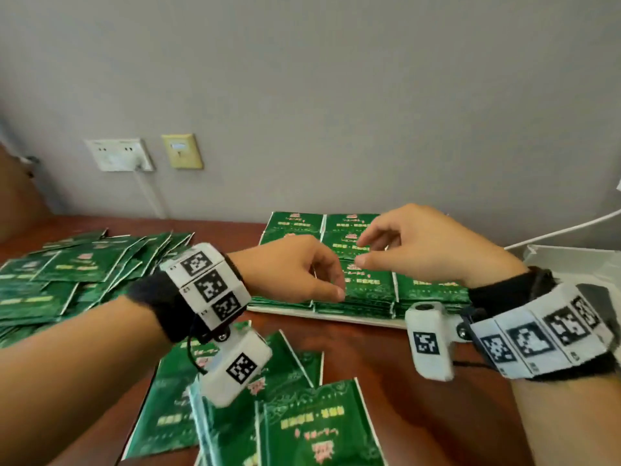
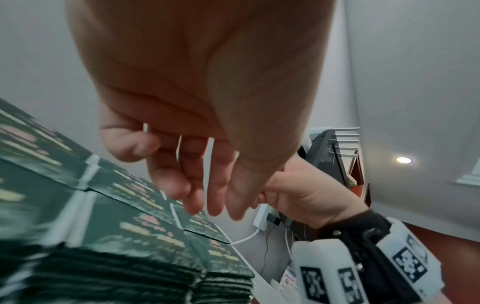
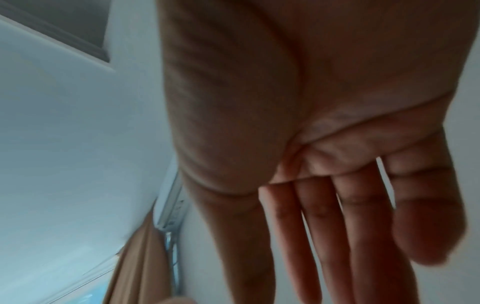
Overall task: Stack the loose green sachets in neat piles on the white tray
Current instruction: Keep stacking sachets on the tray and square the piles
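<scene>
Sachets (image 1: pixel 60 274), green and loose, lie in a wide heap at the left of the brown bench (image 1: pixel 396 358), overlapping at all angles. A smaller scatter of loose sachets (image 1: pixel 302 422) sits at the near edge, under the left wrist. To the right of the heap, the left hand (image 1: pixel 285 267) hovers over the near left part of the stacked piles (image 1: pixel 366 284); its fingers (image 2: pixel 182 185) are loosely curled downward with nothing between them, their tips just above the top sachet of a pile. The piles stand side by side in rows on the white tray (image 1: pixel 336 317), only its near rim showing beneath them. Further right, the right hand (image 1: pixel 426 243) hangs over the middle piles, fingers (image 3: pixel 358 236) fairly straight and slightly spread, empty, thumb and forefinger apart above the sachets without clear contact. At the far right, a white box (image 1: pixel 578 260) stands on the bench beside the tray.
</scene>
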`<state>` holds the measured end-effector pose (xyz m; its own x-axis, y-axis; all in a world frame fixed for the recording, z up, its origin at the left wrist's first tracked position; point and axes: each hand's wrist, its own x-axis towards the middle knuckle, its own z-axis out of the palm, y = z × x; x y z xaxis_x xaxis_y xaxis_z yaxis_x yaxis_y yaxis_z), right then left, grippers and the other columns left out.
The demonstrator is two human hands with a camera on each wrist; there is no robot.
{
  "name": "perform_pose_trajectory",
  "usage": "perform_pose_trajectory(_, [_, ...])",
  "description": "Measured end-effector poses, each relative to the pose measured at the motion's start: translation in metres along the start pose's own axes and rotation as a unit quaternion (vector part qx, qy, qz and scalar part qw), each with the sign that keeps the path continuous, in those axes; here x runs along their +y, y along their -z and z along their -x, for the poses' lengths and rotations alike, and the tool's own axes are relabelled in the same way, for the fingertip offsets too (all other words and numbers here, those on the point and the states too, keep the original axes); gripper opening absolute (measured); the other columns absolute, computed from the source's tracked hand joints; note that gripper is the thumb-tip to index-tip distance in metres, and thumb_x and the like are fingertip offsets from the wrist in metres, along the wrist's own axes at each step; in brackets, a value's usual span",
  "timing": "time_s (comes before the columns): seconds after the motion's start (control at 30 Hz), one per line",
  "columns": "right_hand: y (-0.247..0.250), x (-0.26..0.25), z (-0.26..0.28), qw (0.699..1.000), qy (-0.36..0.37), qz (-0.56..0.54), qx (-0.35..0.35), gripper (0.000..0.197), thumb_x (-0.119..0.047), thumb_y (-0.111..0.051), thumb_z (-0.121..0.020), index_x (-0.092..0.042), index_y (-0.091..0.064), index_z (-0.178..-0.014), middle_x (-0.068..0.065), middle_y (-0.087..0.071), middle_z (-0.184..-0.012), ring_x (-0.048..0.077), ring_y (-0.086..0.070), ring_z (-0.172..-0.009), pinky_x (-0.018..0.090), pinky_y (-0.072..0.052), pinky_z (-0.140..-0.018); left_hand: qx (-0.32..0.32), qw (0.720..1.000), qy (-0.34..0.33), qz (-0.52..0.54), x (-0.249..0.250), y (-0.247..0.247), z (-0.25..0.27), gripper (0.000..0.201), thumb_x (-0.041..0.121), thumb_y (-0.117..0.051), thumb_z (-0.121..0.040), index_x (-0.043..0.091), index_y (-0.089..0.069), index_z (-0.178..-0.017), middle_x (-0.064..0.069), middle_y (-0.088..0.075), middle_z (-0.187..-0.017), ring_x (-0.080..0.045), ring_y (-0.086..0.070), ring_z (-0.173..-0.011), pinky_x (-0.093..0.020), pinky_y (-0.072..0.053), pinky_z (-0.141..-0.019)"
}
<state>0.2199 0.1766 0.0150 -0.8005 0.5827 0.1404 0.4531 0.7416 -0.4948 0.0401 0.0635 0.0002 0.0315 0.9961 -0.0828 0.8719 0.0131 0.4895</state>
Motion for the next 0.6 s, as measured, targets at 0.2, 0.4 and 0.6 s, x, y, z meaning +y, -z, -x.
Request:
perform_pose_trajectory(0.2, [-0.057,-0.061,0.045,0.962,0.040,0.083,-0.258,0.057,-0.061,-0.076,-0.077,-0.038,-0.061,-0.127,-0.018,-0.067,-0.103,-0.001,-0.063,-0.088,0.027,-0.055,-0.083,-0.106,0.980,0.147,-0.080,-0.060,-0.021,0.085,0.047,0.054,-0.078,-0.076,0.032,-0.058,-0.112,0.013,-0.064,-0.101,-0.005,-0.062,-0.087,-0.028,-0.053,-0.078])
perform_pose_trajectory(0.4, [-0.107,-0.052,0.069,0.945,-0.034,0.176,-0.274,0.072,-0.054,-0.086,-0.069,-0.034,-0.051,-0.128,-0.014,-0.052,-0.116,0.013,-0.053,-0.107,0.038,-0.049,-0.093,-0.074,0.981,0.172,-0.050,-0.090,-0.046,0.102,0.067,0.056,-0.084,-0.067,0.033,-0.047,-0.118,0.013,-0.055,-0.112,-0.010,-0.055,-0.101,-0.034,-0.048,-0.094])
perform_pose_trajectory(0.6, [-0.115,-0.021,0.086,0.974,-0.091,0.013,-0.207,0.036,-0.047,-0.089,-0.068,-0.026,-0.063,-0.081,-0.016,-0.064,-0.080,0.002,-0.055,-0.072,0.028,-0.045,-0.067,0.037,0.988,0.115,0.096,-0.109,-0.059,0.114,0.044,0.036,-0.089,-0.070,0.028,-0.059,-0.100,0.013,-0.062,-0.092,-0.004,-0.057,-0.082,-0.024,-0.045,-0.073])
